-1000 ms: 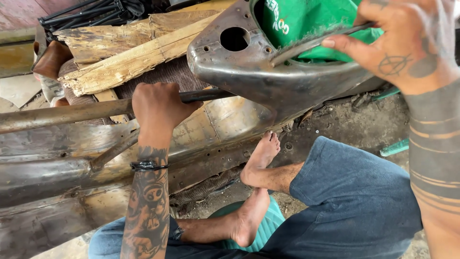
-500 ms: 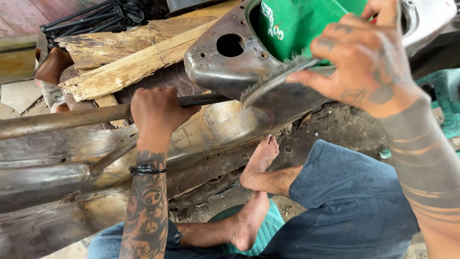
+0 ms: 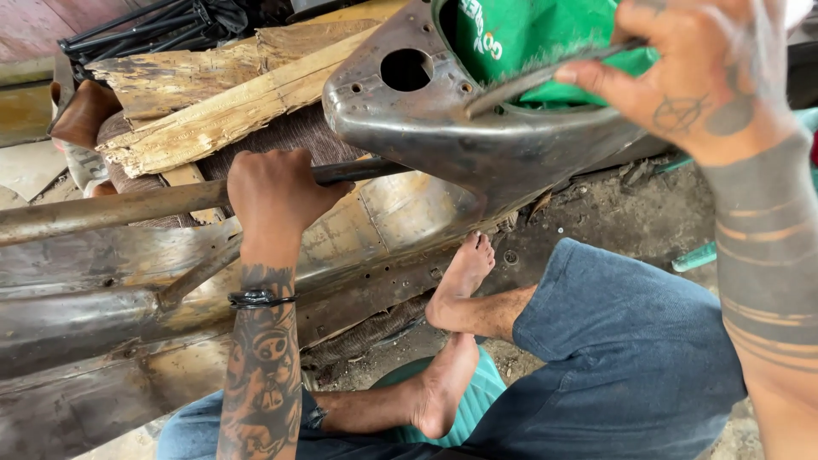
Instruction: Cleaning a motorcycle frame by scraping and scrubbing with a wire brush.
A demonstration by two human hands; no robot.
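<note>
The left hand (image 3: 277,194) has its fingers wrapped around a rusty metal bar (image 3: 128,207). The right hand (image 3: 699,81) pinches a wire brush (image 3: 545,75), whose bristles lie on the bare metal frame (image 3: 443,128) just left of the fingers.

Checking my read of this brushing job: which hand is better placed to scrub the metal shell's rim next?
Right. The right hand already holds the wire brush with its bristles at the shell rim. The left hand is wrapped around the bar, likely steadying things.
</note>
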